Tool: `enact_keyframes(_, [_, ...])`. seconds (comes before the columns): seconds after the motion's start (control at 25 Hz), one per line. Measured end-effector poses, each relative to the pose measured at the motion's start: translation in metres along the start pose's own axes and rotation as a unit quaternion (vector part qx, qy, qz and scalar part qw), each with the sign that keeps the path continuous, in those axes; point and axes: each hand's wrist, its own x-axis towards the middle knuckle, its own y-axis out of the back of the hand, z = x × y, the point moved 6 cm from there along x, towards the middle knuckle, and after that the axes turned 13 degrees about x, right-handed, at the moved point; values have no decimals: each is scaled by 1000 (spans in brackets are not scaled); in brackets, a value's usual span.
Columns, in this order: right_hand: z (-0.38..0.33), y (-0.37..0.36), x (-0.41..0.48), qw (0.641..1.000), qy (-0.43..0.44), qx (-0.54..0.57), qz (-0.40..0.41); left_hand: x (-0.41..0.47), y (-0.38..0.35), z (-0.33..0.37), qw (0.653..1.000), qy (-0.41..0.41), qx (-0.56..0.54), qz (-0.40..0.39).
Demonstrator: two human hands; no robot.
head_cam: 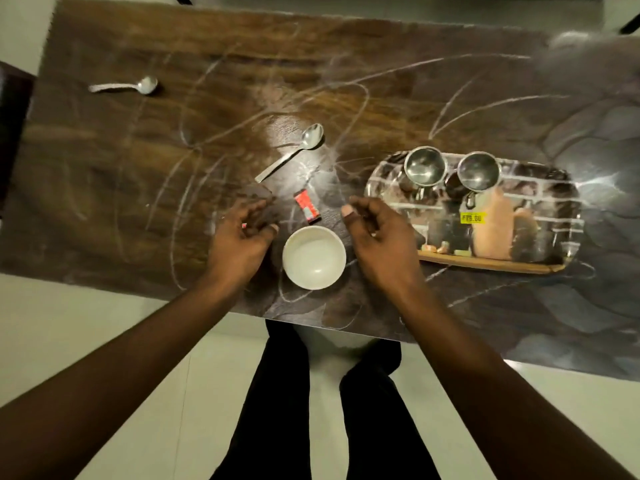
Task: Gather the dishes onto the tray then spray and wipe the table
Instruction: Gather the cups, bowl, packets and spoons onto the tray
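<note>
Seen from above, this looks like a dining area in a home. A dark wooden table (104,188), scrawled with white marks, stands on a pale, smooth floor (104,334). Ordinary tableware lies on it. There is a white bowl (314,258) near the front edge, a spoon (291,152) near the middle and a second spoon (124,86) far to the left. To the right, a shiny metal tray (554,209) carries a steel cup (425,167) beside a second steel cup (478,172). The tray bears a yellow price sticker (472,218).
</note>
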Motion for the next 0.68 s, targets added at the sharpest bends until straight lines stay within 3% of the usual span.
enact_keyframes(0.12, [21, -28, -12, 998, -41, -21, -39, -12, -7, -36, 997, 49, -43, -34])
enact_keyframes(0.28, [34, -34, -20, 998, -48, -37, -33, -29, -28, -48, 991, 84, -89, -63])
enact_keyframes(0.68, [32, 9, -20, 997, -54, 26, 42, -34, -51, -5, 985, 56, -152, -56])
